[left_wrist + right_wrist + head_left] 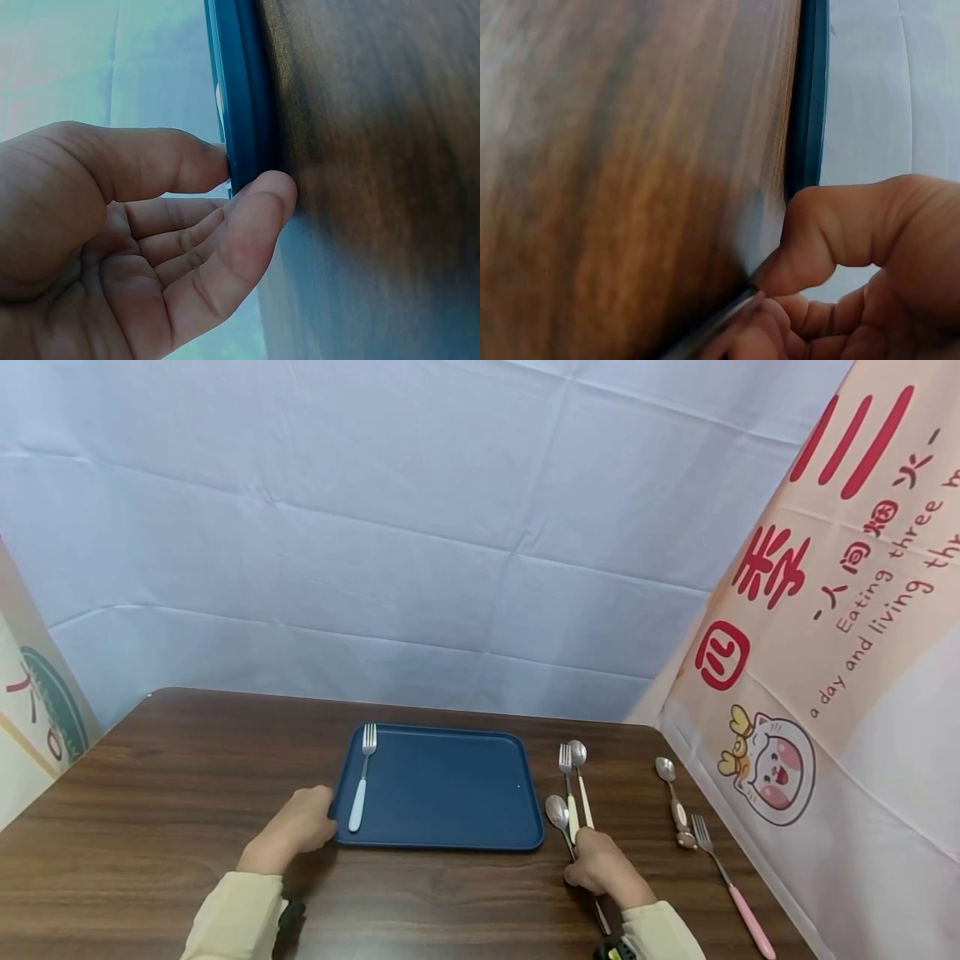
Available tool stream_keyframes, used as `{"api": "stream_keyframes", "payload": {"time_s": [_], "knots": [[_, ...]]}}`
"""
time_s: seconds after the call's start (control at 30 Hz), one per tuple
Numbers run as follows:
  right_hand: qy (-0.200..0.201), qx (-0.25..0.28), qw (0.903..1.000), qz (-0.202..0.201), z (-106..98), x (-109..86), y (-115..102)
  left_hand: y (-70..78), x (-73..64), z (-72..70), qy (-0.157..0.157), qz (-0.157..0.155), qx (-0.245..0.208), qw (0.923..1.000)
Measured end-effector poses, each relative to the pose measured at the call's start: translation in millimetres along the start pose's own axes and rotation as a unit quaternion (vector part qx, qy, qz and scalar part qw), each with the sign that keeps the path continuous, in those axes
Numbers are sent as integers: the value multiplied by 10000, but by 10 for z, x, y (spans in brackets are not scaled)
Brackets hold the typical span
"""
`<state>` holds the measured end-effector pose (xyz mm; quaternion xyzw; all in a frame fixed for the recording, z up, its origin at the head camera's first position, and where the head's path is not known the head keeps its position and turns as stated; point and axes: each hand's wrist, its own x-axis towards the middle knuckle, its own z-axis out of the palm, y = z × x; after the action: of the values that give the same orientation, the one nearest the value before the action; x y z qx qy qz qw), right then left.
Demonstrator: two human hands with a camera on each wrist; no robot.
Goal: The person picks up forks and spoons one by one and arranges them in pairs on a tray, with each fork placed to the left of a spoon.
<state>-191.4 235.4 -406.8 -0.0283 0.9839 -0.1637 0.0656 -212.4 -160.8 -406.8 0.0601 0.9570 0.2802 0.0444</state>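
Observation:
My left hand point(300, 822) pinches the left edge of a dark blue tray point(450, 842); in the left wrist view the thumb point(180, 161) is on the rim and a fingertip on the outer underside. A fork with a light blue handle point(357, 806) lies on the tray at its left. To the tray's right, my right hand point(600, 864) pinches the thin metal handle of a spoon point(557, 812), its handle point(716, 326) showing in the right wrist view. Beside it lie a cream-handled fork point(566, 760) and a cream-handled spoon point(578, 753), their handle ends meeting the hand.
Farther right on the wooden table point(172, 777) lie a spoon with a decorated handle point(678, 814) and a fork with a pink handle point(750, 920). A pale cloth point(375, 527) hangs behind the table, and a printed cloth point(847, 635) hangs along the right side.

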Motion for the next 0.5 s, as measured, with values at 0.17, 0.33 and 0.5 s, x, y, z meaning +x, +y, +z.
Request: {"api": "stream_keyframes", "payload": {"time_s": [0.17, 0.33, 0.5], "knots": [[2, 232, 9997, 89, 6, 4, 9, -7, -3, 5, -10, -17, -25, 10000], [-74, 369, 9991, 203, -6, 21, 6, 0, -14, -3, 21, 28, -110, 9999], [-61, 304, 9992, 252, -18, 31, 1, -4, -10, 2, 21, 23, -107, 9999]]}}
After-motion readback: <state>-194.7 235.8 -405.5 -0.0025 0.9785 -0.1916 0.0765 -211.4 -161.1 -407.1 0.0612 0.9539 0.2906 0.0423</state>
